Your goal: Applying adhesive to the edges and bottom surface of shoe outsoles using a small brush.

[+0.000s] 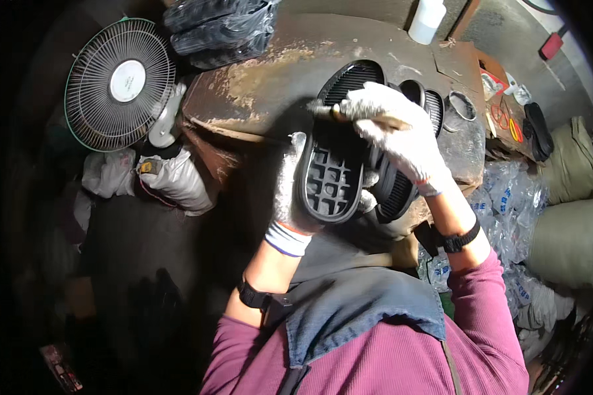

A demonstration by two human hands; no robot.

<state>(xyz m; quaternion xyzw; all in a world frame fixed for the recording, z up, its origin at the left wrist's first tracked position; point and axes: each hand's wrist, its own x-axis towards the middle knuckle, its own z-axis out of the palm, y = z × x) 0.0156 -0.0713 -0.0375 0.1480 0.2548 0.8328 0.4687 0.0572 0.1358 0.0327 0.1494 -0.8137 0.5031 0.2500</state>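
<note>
My left hand [288, 187], in a white work glove with grey-stained fingertips, grips a black shoe sole [333, 212] by its sides, its fingers wrapping underneath. The sole is tilted up and shows a raised rim and a grid of square hollows toward the heel. In my gloved right hand [402, 125] is a small brush [339, 113] with a pale handle, its dark tip over the middle of the sole. The fingers are closed around the handle. More black soles [396, 196] with ribbed surfaces lie just behind and to the right, partly hidden by my right hand.
A worn brown table [244, 99] spreads ahead. On it stand a round tin [460, 110], a white bottle [427, 23] and black plastic bundles [224, 29]. A fan [122, 82] is at far left. Scissors [515, 130] lie right, above clear plastic bags [504, 204].
</note>
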